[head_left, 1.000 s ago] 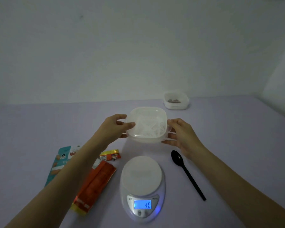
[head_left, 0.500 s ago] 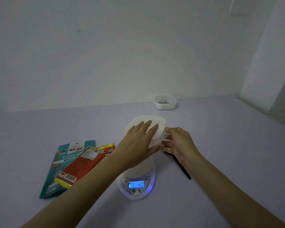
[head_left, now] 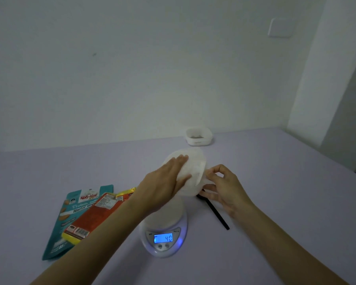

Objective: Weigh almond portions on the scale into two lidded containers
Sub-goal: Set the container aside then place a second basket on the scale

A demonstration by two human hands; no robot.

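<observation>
- Left hand (head_left: 164, 183) lies flat, grip open, on the tilted container (head_left: 190, 173) above the scale (head_left: 164, 233).
- Right hand (head_left: 224, 187), grip closed, pinches the container's edge.
- Spoon (head_left: 216, 214) lies right of the scale.

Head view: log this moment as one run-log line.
left hand: flat on container | right hand: gripping container edge | scale: platform bare, lit | spoon: on table
</observation>
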